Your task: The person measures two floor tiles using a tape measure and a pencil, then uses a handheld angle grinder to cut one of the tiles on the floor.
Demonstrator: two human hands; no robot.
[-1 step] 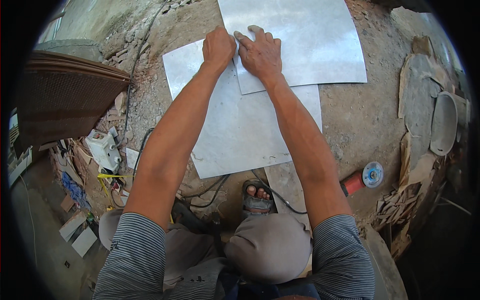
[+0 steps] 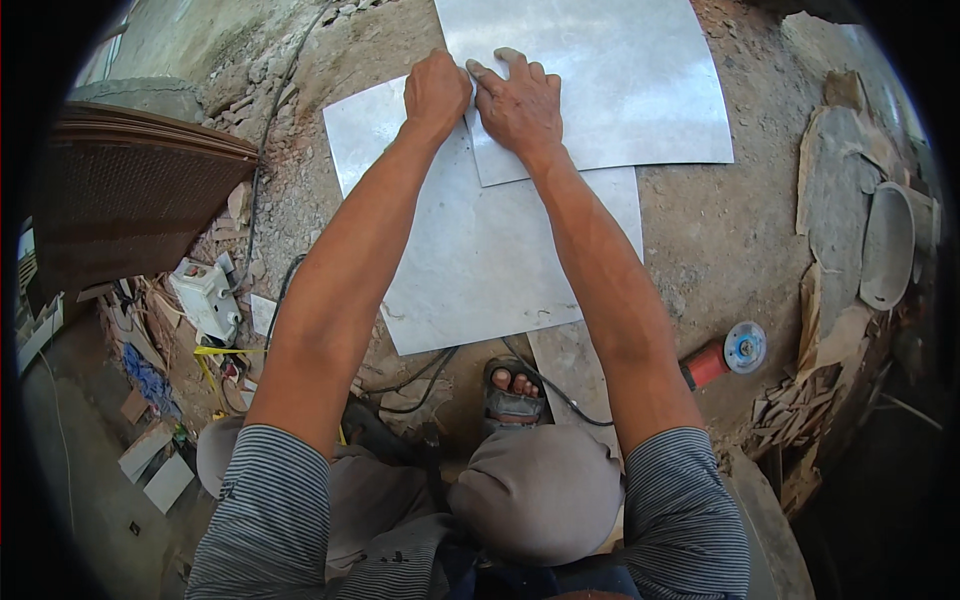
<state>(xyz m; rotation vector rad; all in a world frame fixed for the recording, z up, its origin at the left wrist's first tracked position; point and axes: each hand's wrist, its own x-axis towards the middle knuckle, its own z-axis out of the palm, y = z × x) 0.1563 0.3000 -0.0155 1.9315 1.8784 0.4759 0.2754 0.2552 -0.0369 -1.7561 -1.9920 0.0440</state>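
Two pale grey tiles lie on the dusty ground, one partly overlapping the other. The upper tile [image 2: 640,90] reaches far and to the right; the lower tile [image 2: 490,265] extends toward my feet. At the upper tile's left edge, my left hand [image 2: 438,95] is closed in a fist-like pinch over the lower tile. Whatever its fingers hold, if anything, is hidden. My right hand [image 2: 522,108] rests on the upper tile near that same edge, thumb and forefinger stretched out and the other fingers loosely bent. Both hands are close together, with the tile edge between them.
An angle grinder [image 2: 728,358] with a blue-centred disc lies right of my right forearm. Stacked brown tiles [image 2: 140,190] and a white electrical box [image 2: 207,300] stand left. A black cable [image 2: 560,392] crosses near my sandalled foot. Broken pieces [image 2: 795,410] and a grey basin [image 2: 887,245] are right.
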